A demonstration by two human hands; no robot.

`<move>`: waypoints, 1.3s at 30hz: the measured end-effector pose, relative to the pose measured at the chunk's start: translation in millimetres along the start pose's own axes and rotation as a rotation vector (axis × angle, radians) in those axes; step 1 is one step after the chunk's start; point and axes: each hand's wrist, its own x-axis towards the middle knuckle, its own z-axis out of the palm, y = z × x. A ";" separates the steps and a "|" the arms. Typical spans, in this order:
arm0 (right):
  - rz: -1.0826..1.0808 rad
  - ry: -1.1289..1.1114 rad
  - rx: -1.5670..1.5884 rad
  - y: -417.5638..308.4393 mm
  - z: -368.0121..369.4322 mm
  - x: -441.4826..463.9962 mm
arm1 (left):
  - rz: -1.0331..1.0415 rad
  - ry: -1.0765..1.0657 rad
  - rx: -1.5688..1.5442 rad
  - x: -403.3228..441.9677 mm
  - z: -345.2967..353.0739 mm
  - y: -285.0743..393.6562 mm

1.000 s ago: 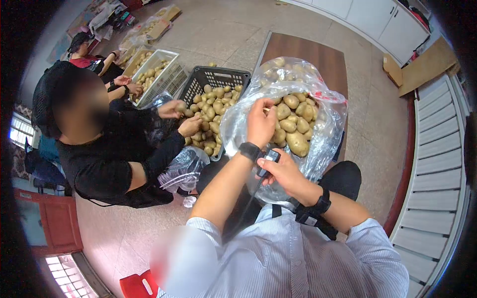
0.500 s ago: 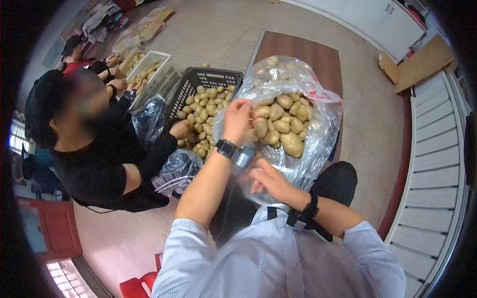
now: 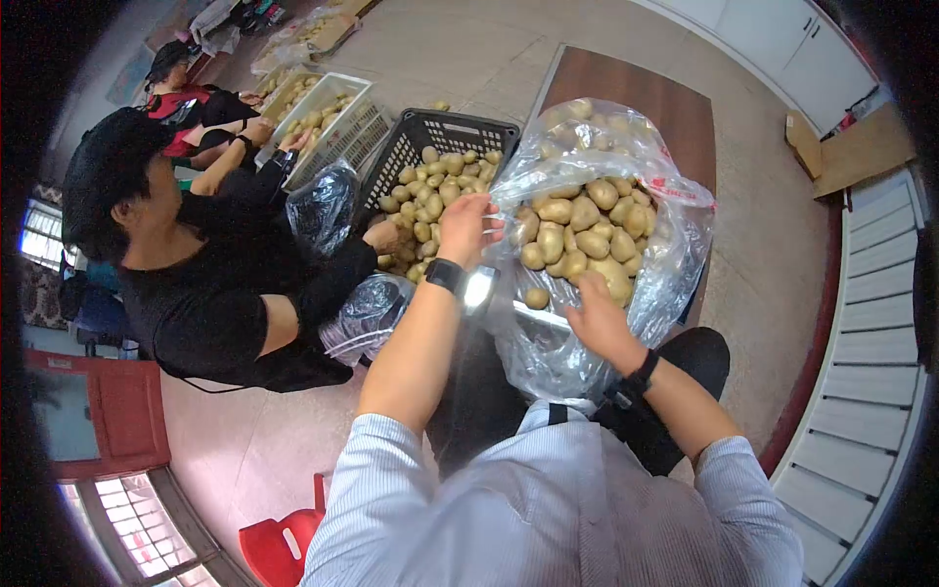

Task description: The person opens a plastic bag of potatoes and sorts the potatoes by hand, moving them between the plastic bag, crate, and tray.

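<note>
A clear plastic bag point(image 3: 675, 254) full of potatoes point(image 3: 587, 220) lies open in front of me. At the bag's left rim, my left hand point(image 3: 468, 231) is closed with its fingers curled on the plastic. My right hand point(image 3: 602, 321) reaches over the near side of the opening. Its fingertips touch a large potato point(image 3: 613, 280), and its thumb stands apart from the fingers. One small potato point(image 3: 537, 298) lies by itself nearer to me, left of the right hand.
The bag rests on a brown board point(image 3: 646, 83). Left of it stands a black crate point(image 3: 460, 125) of potatoes, with a co-worker's hand point(image 3: 383, 236) inside. White crates point(image 3: 357, 98), dark plastic bags point(image 3: 323, 205), another person point(image 3: 181, 103) and a red chair point(image 3: 279, 548) are further left.
My right hand has moved forward from the bag's near edge onto the potatoes. The small lone potato now shows on the near side. My left hand remains at the rim.
</note>
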 end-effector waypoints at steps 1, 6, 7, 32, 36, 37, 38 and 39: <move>-0.010 0.037 -0.081 -1.5 2.5 5.9 | -0.007 0.009 0.044 0.0 1.5 0.8; -0.025 0.109 -0.209 13.7 23.4 35.1 | -0.030 -0.030 0.052 13.2 -6.1 -8.0; 0.011 0.053 -0.241 16.9 25.7 39.1 | -0.051 -0.022 0.080 15.8 -6.7 -9.4; -0.116 0.358 0.223 20.0 36.3 57.7 | -0.083 -0.174 0.332 -7.5 3.9 -20.8; -0.151 0.330 0.238 25.0 40.3 59.3 | -0.186 -0.261 0.354 3.6 1.1 -30.3; -0.173 0.287 0.260 30.7 40.9 60.2 | -0.210 -0.261 0.347 3.9 2.3 -29.5; -0.153 0.289 0.245 29.6 37.4 56.8 | -0.224 -0.281 0.341 0.9 3.8 -28.6; -0.130 0.278 0.255 26.5 34.5 55.5 | -0.216 -0.269 0.381 -1.3 3.1 -26.3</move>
